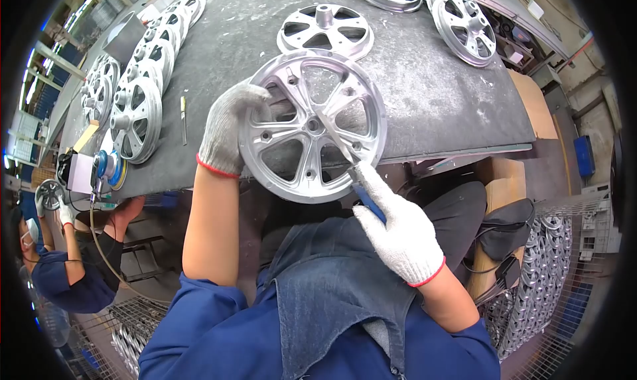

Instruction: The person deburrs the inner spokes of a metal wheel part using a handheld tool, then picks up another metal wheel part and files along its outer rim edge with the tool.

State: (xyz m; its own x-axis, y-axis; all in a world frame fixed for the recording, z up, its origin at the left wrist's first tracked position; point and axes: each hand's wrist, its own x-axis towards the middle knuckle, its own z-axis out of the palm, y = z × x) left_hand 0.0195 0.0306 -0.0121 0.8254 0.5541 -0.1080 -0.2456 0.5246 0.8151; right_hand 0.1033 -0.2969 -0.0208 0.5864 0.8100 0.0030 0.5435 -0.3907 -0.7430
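Far-left co-worker: dark blue shirt, white gloved hand (65,211) at another spoked wheel – well apart from the wearer.
Left wheel row: silver metal spoked wheels (136,118), standing on edge and leaning in a line, near to far.
Sander: blue round-bodied power sander with a yellow-edged pad (106,166), near left table edge.
Loose tool: thin flat metal strip with a yellowish end (183,121), lying near-to-far on the dark grey worn tabletop (225,62), left of the left hand.
Left hand: white knit glove, red cuff (225,125); curled round the left rim, fingers partly visible behind through an opening.
Held wheel: silver cast-metal spoked wheel (314,125), between the hands, at the near table edge, face turned up toward the wearer; cannot tell whether its rim rests on the table.
Flat wheel: silver spoked wheel with raised hub (324,15), just beyond, lying on the tabletop.
Hand tool: blue-handled tool with a slim metal blade (337,138); long axis near right to far left, blade over the lower-right spoke, tip by the hub – contact unclear.
Right hand: white knit glove, red cuff (401,231); closed round the handle, forefinger along it; nearer the wearer than the left, off the wheel's near-right rim.
Far right: more silver spoked wheels (464,25) at the table edge.
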